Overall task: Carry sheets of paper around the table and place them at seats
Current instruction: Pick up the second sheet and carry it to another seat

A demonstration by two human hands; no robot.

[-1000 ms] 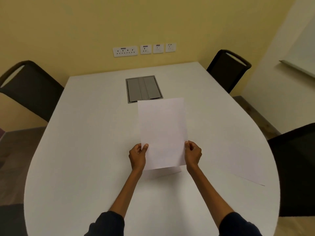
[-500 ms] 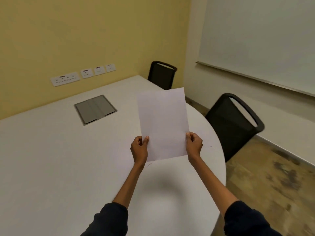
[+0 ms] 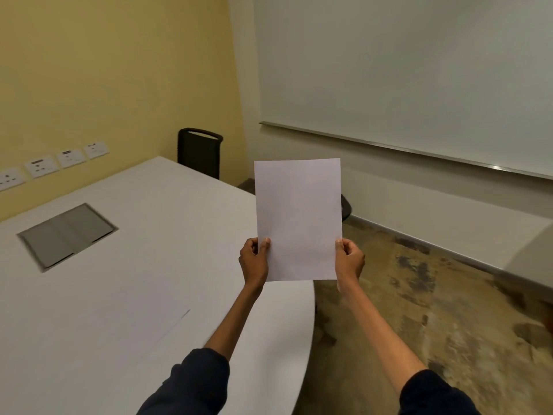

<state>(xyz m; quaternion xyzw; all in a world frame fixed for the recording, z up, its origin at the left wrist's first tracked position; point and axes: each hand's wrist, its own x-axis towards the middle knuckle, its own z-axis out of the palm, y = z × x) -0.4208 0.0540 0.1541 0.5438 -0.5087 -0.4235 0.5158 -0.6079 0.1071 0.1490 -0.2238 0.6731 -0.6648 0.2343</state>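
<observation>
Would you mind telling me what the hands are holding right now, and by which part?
Both hands hold one white sheet of paper upright: the left hand pinches its lower left edge, the right hand its lower right edge.

Dim even light, blurred, bowed edges

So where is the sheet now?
In the head view the sheet is just right of centre, held upright between the left hand and the right hand, above the table edge.
</observation>
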